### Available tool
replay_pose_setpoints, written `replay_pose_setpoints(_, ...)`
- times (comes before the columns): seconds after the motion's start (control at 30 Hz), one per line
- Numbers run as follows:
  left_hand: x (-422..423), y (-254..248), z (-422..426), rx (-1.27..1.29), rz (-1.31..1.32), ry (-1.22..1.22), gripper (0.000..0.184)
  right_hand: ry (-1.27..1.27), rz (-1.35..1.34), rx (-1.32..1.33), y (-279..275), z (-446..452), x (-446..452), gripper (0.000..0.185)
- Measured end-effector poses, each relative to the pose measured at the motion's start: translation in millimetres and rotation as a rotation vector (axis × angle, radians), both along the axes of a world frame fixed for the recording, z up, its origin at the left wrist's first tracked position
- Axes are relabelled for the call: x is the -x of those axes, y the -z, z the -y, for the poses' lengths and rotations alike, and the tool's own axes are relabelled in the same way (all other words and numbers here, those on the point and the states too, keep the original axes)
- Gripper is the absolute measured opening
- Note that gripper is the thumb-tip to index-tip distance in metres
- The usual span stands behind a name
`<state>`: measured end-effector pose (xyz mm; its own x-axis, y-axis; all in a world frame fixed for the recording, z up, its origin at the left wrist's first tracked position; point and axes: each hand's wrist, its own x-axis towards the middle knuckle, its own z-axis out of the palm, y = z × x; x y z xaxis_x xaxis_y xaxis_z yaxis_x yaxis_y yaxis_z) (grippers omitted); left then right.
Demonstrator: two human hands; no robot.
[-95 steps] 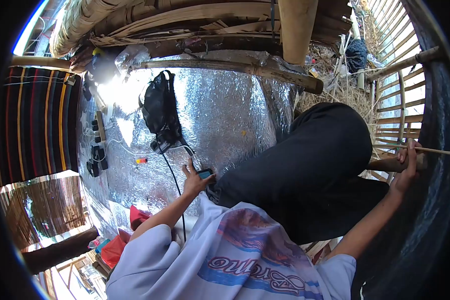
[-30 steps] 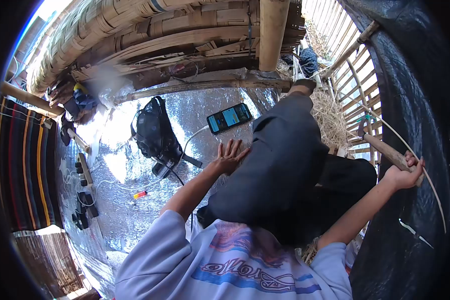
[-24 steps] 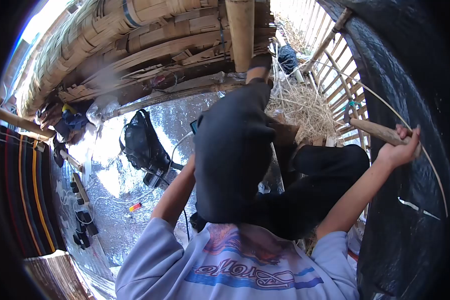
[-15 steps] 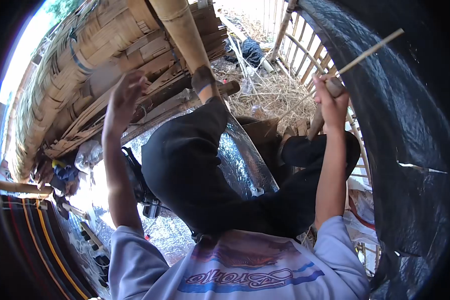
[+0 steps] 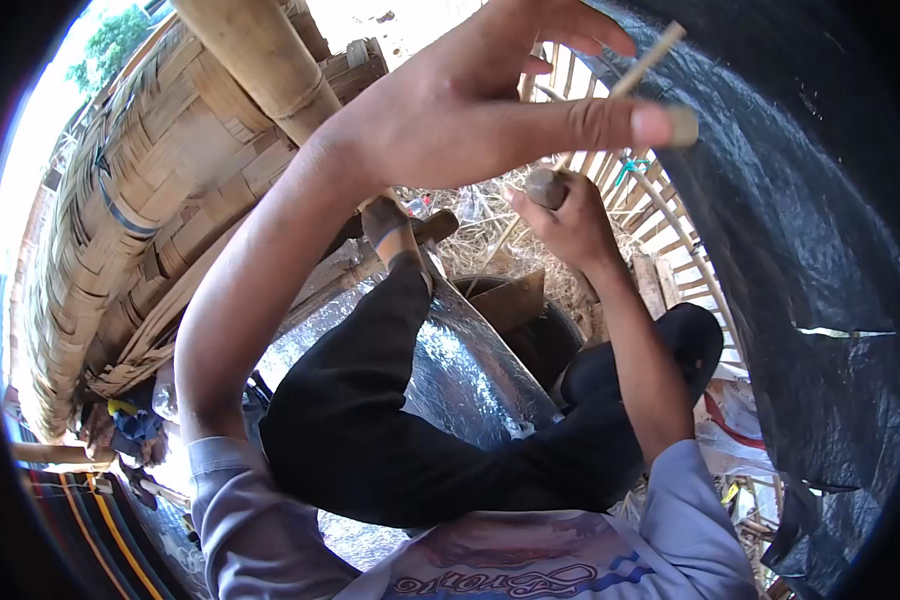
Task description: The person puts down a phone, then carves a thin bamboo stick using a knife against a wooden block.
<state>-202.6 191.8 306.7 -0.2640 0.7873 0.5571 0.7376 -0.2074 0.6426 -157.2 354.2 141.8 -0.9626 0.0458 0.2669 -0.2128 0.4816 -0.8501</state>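
Note:
My left hand [image 5: 460, 110] is raised large and close to the camera, its thumb stretched out to the right and its fingers apart. Nothing shows in its grasp. Beyond and below it, my right hand [image 5: 575, 220] is closed round a wooden handle, whose rounded end [image 5: 545, 188] points up at me. A thin pale stick [image 5: 650, 60] slants up to the right, partly hidden behind my left thumb; its lower part passes by my right hand. The tool's far end is hidden behind my right hand and forearm.
Woven bamboo [image 5: 160, 190] and a thick pole [image 5: 260, 60] stand at the left. Between my legs lies shiny foil sheeting [image 5: 460, 365], beside a dark round container [image 5: 550, 335]. A black tarp [image 5: 820, 260] hangs right, near a slatted fence [image 5: 670, 215].
My left hand has left the phone on the foil floor and risen across to the upper middle. My right hand has moved inward from the far right with the handle. The view has swung right.

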Motion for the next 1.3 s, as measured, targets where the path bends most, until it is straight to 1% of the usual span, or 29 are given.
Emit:
replay_pose_setpoints(0.03,-3.7,-1.3,-4.0,0.02,-0.015,-0.004,0.077,-0.006,0.094,-0.048,-8.6,0.8,3.2,0.024)
replay_pose_setpoints(0.07,-7.6,-2.4,-8.1,0.04,-0.031,-0.007,0.07,0.057,0.075,-0.114,-8.1,5.3,4.0,0.025)
replay_pose_setpoints(0.1,2.1,0.8,-17.5,0.032,0.055,0.013,0.053,0.121,0.04,-0.187,-12.1,8.7,9.9,0.027)
replay_pose_setpoints(0.13,6.9,1.8,-18.6,0.016,0.101,0.002,0.043,0.067,0.14,-0.265,-27.2,10.5,12.8,0.033)
replay_pose_setpoints(0.17,10.7,1.8,-19.9,-0.001,0.147,-0.007,0.037,0.032,0.046,-0.27,-24.4,9.6,18.3,0.033)
replay_pose_setpoints(0.23,19.0,-1.2,-19.5,-0.095,0.272,0.034,0.043,-0.065,0.109,-0.23,-31.1,9.6,26.9,0.03)
replay_pose_setpoints(0.27,25.2,-1.9,-16.8,-0.172,0.348,0.088,0.048,-0.072,0.023,-0.232,-26.8,10.2,32.1,0.025)
replay_pose_setpoints(0.33,19.3,-21.1,-15.4,-0.141,0.22,-0.062,0.05,-0.12,0.069,-0.243,-49.5,10.9,27.7,0.023)
replay_pose_setpoints(0.37,16.7,-17.4,-22.0,-0.273,0.171,-0.17,0.045,-0.165,0.105,-0.259,-57.2,11.6,26.5,0.022)
replay_pose_setpoints(0.4,14.3,-13.6,-28.6,-0.401,0.119,-0.294,0.043,-0.214,0.032,-0.306,-56.6,13.5,30.9,0.022)
replay_pose_setpoints(0.43,11.8,-9.6,-35.2,-0.518,0.07,-0.428,0.044,-0.199,0.115,-0.277,-61.4,15.1,31.2,0.021)
replay_pose_setpoints(0.47,25.1,-5.9,-32.4,-0.523,-0.347,-0.58,0.05,-0.182,0.034,-0.25,-60.5,17.7,28.5,0.022)
replay_pose_setpoints(0.5,15.4,-6.8,-36.7,-0.52,-0.333,-0.675,0.056,-0.168,-0.051,-0.227,-60.0,19.9,26.6,0.023)
replay_pose_setpoints(0.53,5.6,-7.7,-40.9,-0.512,-0.316,-0.769,0.064,-0.167,-0.052,-0.228,-57.8,21.0,27.5,0.023)
replay_pose_setpoints(0.57,-4.1,-8.5,-45.2,-0.501,-0.295,-0.86,0.073,-0.188,-0.044,-0.254,-52.4,22.5,27.6,0.022)
replay_pose_setpoints(0.6,6.6,-5.0,-24.5,-0.368,-0.217,-0.571,0.069,-0.209,-0.03,-0.28,-45.9,24.3,26.7,0.023)
replay_pose_setpoints(0.67,12.8,13.4,-5.4,-0.265,-0.001,-0.42,0.065,-0.26,0.013,-0.2,-31.2,30.2,30.0,0.019)
replay_pose_setpoints(0.73,19.0,42.9,8.5,-0.293,0.193,-0.433,0.06,-0.321,0.027,0.021,-14.9,34.1,28.1,0.016)
replay_pose_setpoints(0.77,23.0,62.9,13.9,-0.305,0.298,-0.436,0.058,-0.324,0.021,0.076,-14.1,31.6,23.1,0.022)
replay_pose_setpoints(0.8,26.4,86.7,18.9,-0.307,0.411,-0.44,0.056,-0.335,-0.125,0.142,-4.1,28.1,20.4,0.026)
replay_pose_setpoints(0.83,30.8,109.5,19.9,-0.316,0.509,-0.43,0.054,-0.363,-0.16,0.172,-6.1,10.9,8.1,0.028)
replay_pose_setpoints(0.87,32.4,132.8,21.0,-0.324,0.599,-0.423,0.052,-0.311,-0.165,0.183,-8.5,-5.4,-6.4,0.026)
replay_pose_setpoints(0.9,32.3,155.5,19.8,-0.318,0.694,-0.417,0.05,-0.3,-0.123,0.232,-16.7,-29.3,-26.8,0.018)
replay_pose_setpoints(0.97,32.2,189.6,16.9,-0.337,0.815,-0.404,0.046,-0.143,0.172,0.254,-63.7,-98.2,-81.0,0.013)
replay_pose_setpoints(1.03,28.1,205.1,10.3,-0.34,0.891,-0.39,0.042,-0.057,-0.238,0.314,-104.9,-179.9,-122.8,0.021)
replay_pose_setpoints(1.13,26.1,210.8,8.6,-0.359,0.936,-0.377,0.037,0.343,-0.558,0.264,-120.6,-188.4,-161.9,0.017)
replay_pose_setpoints(1.2,21.4,203.7,10.5,-0.397,0.933,-0.359,0.034,0.567,-0.675,0.236,-120.6,-193.7,-177.6,0.015)
replay_pose_setpoints(1.23,19.6,201.1,10.5,-0.406,0.932,-0.355,0.033,0.689,-0.653,0.235,-122.5,-205.0,-182.8,0.012)
replay_pose_setpoints(1.3,18.3,196.7,13.0,-0.422,0.932,-0.351,0.031,0.619,-0.658,0.164,-113.8,-216.2,-189.6,0.01)
